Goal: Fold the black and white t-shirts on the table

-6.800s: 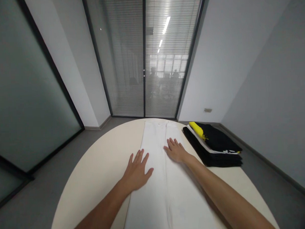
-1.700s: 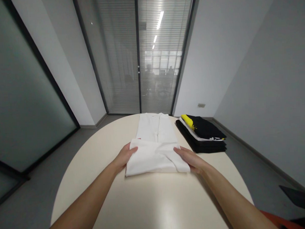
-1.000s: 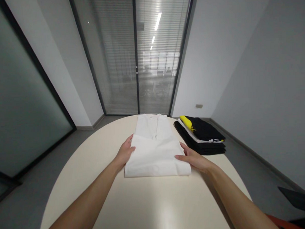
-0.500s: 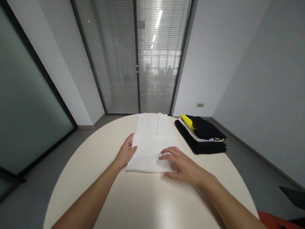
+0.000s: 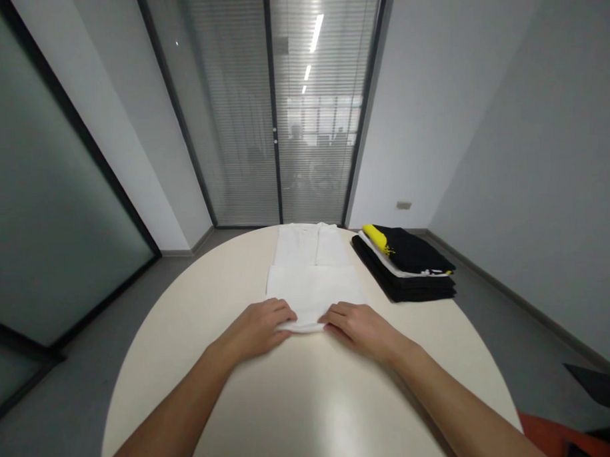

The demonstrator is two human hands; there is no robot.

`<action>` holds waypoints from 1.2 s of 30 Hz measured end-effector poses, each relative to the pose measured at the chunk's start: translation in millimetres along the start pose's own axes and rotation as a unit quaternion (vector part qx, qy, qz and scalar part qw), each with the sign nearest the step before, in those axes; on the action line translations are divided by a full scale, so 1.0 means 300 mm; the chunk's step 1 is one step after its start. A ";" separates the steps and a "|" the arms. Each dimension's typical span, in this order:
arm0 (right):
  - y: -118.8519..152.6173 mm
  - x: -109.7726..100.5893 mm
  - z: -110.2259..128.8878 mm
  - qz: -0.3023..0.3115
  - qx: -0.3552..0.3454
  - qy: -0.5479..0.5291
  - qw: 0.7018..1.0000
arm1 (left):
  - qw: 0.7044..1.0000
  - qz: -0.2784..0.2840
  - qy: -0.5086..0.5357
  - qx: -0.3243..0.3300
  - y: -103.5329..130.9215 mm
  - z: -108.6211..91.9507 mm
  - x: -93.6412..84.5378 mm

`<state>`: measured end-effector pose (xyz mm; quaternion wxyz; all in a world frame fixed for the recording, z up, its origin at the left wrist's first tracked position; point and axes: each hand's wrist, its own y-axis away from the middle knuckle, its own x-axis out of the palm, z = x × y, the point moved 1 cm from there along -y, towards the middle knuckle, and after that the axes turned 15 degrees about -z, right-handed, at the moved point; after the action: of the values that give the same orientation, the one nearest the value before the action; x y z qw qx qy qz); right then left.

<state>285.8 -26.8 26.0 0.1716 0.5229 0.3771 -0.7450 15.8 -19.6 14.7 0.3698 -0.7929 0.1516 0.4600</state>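
A white garment, folded into a long rectangle, lies flat on the round table, its far end near the table's back edge. Both hands are at its near edge. My left hand pinches that edge on the left, thumb below and fingers on top. On the right, my right hand grips the same edge with its fingers closed together. The near edge is slightly raised between the hands.
Right of the garment, a stack of folded dark clothes with a white layer and a yellow patch stands on the cream table. Something red shows at the lower right, beyond the table. Glass panels stand behind.
My left hand has moved from the garment's left side to its near edge. My right hand has closed on that edge. The near edge now looks gathered and slightly further from me.
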 end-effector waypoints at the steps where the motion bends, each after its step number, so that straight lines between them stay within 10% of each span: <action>1: 0.004 -0.008 -0.004 0.004 0.005 -0.001 1.000 | 1.000 -0.006 -0.004 -0.003 0.000 0.005 0.000; 11: 0.048 -0.067 -0.019 0.102 0.164 -0.177 0.965 | 0.980 0.083 0.121 -0.138 0.019 -0.009 -0.057; 19: 0.069 -0.066 0.114 0.370 0.192 -0.371 0.830 | 0.819 0.376 0.335 -0.275 0.044 -0.091 -0.067; 22: 0.055 -0.057 0.092 0.317 0.193 -0.407 0.835 | 0.883 0.211 0.316 -0.275 0.015 -0.060 -0.051; 26: 0.033 -0.043 -0.013 0.060 0.209 -0.286 0.933 | 0.974 -0.067 0.115 -0.181 0.003 0.034 -0.038; 29: 0.034 -0.031 -0.093 -0.079 0.188 -0.138 0.969 | 0.983 -0.068 0.047 -0.162 0.022 0.093 -0.025; 36: 0.043 -0.006 -0.127 -0.077 0.180 -0.100 0.976 | 0.986 -0.041 0.072 -0.146 0.025 0.095 -0.022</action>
<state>319.6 -7.1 16.3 0.0535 0.4375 0.2571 -0.8600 -9.7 -4.7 8.3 0.2566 -0.8750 0.0760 0.4034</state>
